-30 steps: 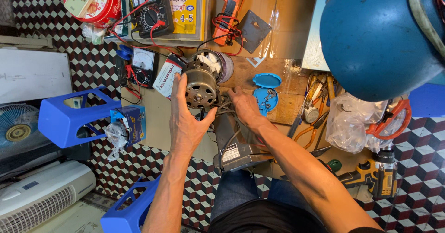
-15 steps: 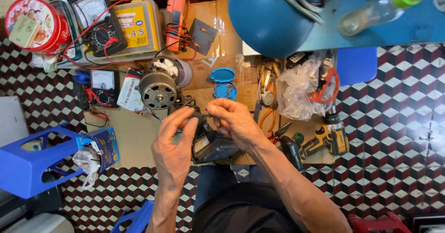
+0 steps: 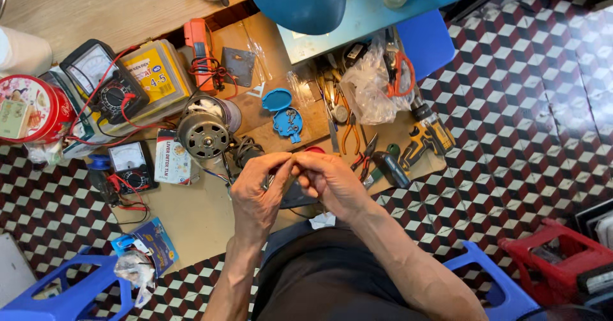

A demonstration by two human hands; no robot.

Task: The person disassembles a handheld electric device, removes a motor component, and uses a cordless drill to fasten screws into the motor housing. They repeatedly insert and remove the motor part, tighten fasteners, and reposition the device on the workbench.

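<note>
Left hand (image 3: pixel 255 190): raised over the cardboard surface (image 3: pixel 191 215), fingers (image 3: pixel 276 162) curled narrow, tips pinched against those of the other hand; what they pinch is too small to tell.
Right hand (image 3: pixel 332 180): just beside the left, fingers bent inward and closed to a narrow pinch that meets the left fingertips at the middle.
Pinched thing: hidden between the fingertips of both hands, above the dark block (image 3: pixel 297 196) that lies under the palms.
Motor (image 3: pixel 204 132): round, grey metal, lying on the surface just beyond the left hand, its wires (image 3: pixel 246 148) trailing toward the hands.
Blue lid and dish (image 3: pixel 284 113): open, small metal bits inside, beyond the hands, near the motor.
Pliers (image 3: pixel 350 136): orange-handled, right of the blue dish; a dark-handled pair (image 3: pixel 369 152) lies just beside the right hand.
Cordless drill (image 3: pixel 428 136): yellow and black, farther right, well apart from the hands.
Meters: a large analogue one (image 3: pixel 105 81) with red leads rests on a yellow box (image 3: pixel 156 72); a smaller one (image 3: pixel 128 164) lies left of the motor.
Red tin (image 3: pixel 32 107): at the far left edge.
Floor (image 3: pixel 530 104): cube-patterned tiles, blue stools (image 3: pixel 64 289) at the lower corners.
</note>
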